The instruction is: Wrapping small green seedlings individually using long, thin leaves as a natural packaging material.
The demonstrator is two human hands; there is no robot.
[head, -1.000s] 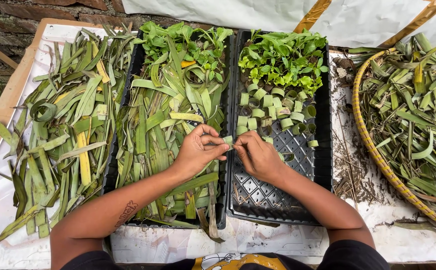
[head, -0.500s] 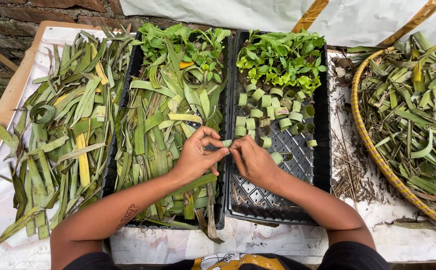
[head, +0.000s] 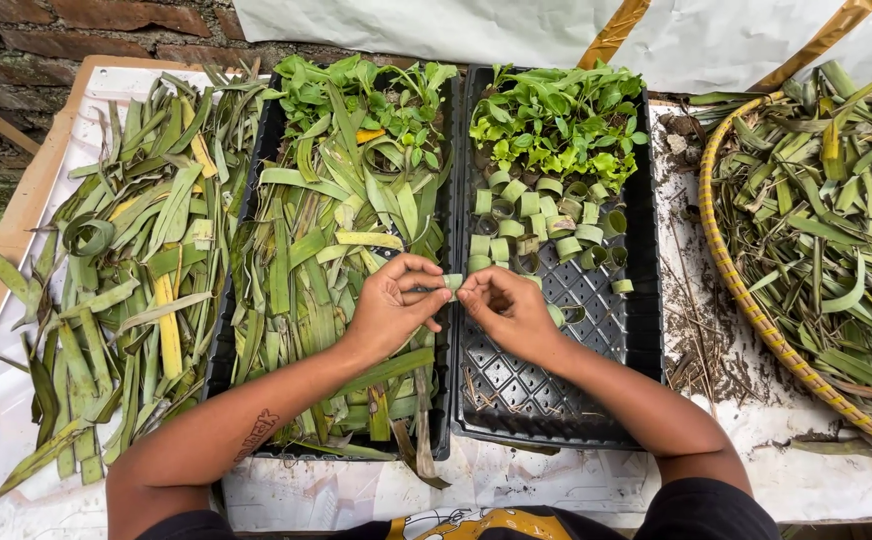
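While both forearms reach in from the near edge of the table, the person's two hands meet over the seam between two black trays. The left hand (head: 396,305) and the right hand (head: 508,305) each pinch one end of a small folded strip of green leaf (head: 453,284), thumbs and forefingers pressed close on it, the other fingers curled in. The strip sits in the air between the fingertips, just above the tray edges; how it is folded is hard to make out at this size.

Under the right hand lies the black seedling tray (head: 556,400), its near cells bare plastic grid. Farther back in it stand many little rolled leaf rings (head: 516,205), and behind them a patch of small green seedlings (head: 556,115).

Under the left hand, the second black tray (head: 443,420) is heaped with long cut leaf strips (head: 306,260), with more seedlings (head: 366,95) at its far end.

To the left, a loose pile of leaves (head: 116,280) lies on white sheeting. To the right, a round woven basket (head: 746,300) holds more leaves. A brick wall (head: 86,25) stands beyond.
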